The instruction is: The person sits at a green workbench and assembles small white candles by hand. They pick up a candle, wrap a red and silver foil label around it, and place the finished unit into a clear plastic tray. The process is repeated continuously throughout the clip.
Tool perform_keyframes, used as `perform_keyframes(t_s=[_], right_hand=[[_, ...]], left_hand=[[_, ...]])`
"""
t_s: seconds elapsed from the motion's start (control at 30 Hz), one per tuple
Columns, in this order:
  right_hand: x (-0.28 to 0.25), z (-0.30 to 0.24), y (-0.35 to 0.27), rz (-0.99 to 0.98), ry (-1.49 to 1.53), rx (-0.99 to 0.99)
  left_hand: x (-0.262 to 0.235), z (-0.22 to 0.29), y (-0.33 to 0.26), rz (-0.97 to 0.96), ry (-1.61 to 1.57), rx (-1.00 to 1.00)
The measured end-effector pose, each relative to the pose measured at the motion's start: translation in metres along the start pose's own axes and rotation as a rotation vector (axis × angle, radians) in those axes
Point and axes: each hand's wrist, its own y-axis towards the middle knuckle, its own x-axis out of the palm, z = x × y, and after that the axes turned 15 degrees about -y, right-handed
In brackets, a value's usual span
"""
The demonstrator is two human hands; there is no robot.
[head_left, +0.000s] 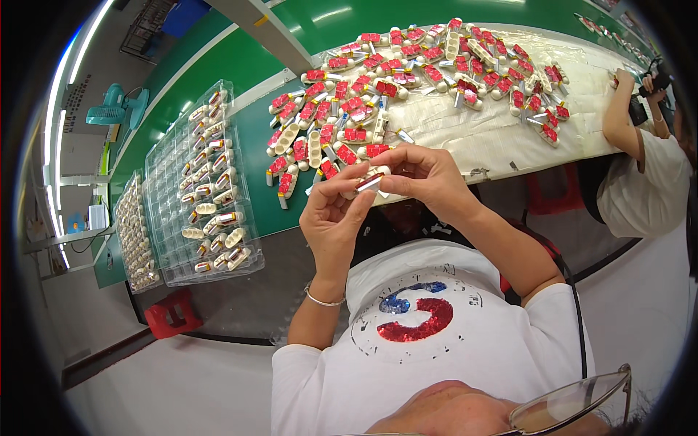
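Observation:
Between my hands is a small cream oblong plastic piece (372, 179) with a dark red and silver strip along its side. My left hand (331, 218) pinches it from the left, fingers curled. From the right, my right hand (429, 180) grips its other end between thumb and fingers. Just beyond lies a wide heap of similar cream pieces (356, 135), many with red film patches and silver tabs; some show round hollows. Left of my hands, a clear plastic tray (169, 240) of small pockets carries several such pieces in its right-hand rows.
Farther left is another tray (136, 240) filled with cream pieces. A cream sheet (487, 138) covers part of the green table (254, 156). A metal post (265, 33) rises at its far side. Red stools (173, 314) stand below; another person (647, 174) works at the right.

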Motion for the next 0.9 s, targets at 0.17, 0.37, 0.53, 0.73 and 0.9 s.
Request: perform_keyframes(t_s=[0.17,0.37,0.53,0.73,0.9], right_hand=[[0.001,0.005,0.01,-0.066,0.135,0.085],[0.004,0.004,0.01,-0.069,0.171,0.089],[0.004,0.003,0.01,-0.083,0.068,0.048],[0.003,0.0,0.017,-0.156,-0.271,0.01],[-0.015,0.006,0.054,0.162,-1.065,-0.547]], left_hand=[[-0.007,-0.002,0.001,0.094,-0.013,-0.105],[-0.013,0.002,0.001,0.141,-0.034,-0.137],[-0.011,0.008,0.001,0.078,-0.013,-0.164],[-0.038,0.015,-0.005,0.039,0.274,-0.106],[-0.105,0.057,-0.022,0.344,0.559,0.101]])
